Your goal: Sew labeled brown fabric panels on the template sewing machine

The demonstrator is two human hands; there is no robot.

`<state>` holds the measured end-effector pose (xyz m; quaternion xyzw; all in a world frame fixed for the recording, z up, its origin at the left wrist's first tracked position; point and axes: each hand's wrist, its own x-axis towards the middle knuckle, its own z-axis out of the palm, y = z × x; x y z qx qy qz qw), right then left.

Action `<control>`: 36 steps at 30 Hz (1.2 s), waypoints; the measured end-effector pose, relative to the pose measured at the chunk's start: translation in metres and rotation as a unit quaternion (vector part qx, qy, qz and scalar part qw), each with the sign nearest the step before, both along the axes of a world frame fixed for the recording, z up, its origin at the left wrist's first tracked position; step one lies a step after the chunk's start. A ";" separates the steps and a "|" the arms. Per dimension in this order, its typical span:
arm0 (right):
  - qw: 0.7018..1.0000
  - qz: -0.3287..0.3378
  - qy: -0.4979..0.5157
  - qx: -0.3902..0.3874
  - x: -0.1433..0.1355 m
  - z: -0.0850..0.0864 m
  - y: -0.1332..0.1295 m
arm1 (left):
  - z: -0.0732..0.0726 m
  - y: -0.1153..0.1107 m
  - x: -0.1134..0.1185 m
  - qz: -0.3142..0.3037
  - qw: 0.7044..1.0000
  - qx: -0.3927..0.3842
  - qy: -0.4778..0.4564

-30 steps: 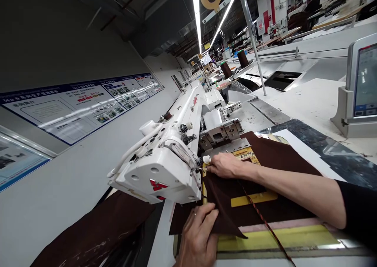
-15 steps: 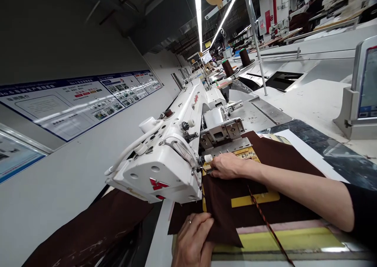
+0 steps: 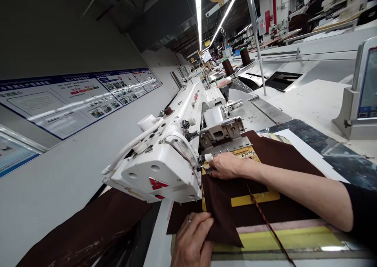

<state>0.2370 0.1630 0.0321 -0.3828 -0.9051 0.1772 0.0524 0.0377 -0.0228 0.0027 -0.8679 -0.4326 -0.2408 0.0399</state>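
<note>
Dark brown fabric [image 3: 219, 212] lies beneath the head of a white sewing machine [image 3: 165, 172], a fold of it hanging toward me. At its near edge, my left hand [image 3: 194, 237] has bent fingers closed on the fold; a ring is on one finger. My right hand [image 3: 228, 165] reaches in from the right beside the needle area, its fingers drawn together over a yellow template [image 3: 255, 199] with handwriting on it. Its fingertips are partly hidden by the machine, and what they pinch cannot be made out. A dark red-black cord [image 3: 265, 220] crosses the fabric.
A metal clamp unit [image 3: 220, 132] stands behind my right hand. White paper [image 3: 312, 157] lies under the fabric at right, near a screen [image 3: 366, 82]. More brown cloth [image 3: 88, 227] hangs at lower left. Thread cones [image 3: 227, 67] stand farther back.
The view has shifted very slightly. Both hands and the fabric keep practically the same positions.
</note>
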 end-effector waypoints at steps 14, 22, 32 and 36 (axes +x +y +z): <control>0.999 0.029 0.023 -0.006 0.005 -0.004 0.007 | 0.001 -0.003 0.001 -0.031 0.999 -0.010 -0.023; 0.999 0.026 0.016 -0.012 0.004 -0.004 0.007 | 0.005 -0.001 0.002 -0.031 0.999 -0.018 -0.011; 1.000 0.015 0.018 0.007 -0.001 -0.008 0.004 | 0.006 -0.003 0.002 -0.034 0.999 -0.025 -0.021; 1.000 0.006 0.021 0.014 -0.003 -0.007 -0.002 | 0.005 -0.002 0.004 -0.028 0.999 -0.022 -0.016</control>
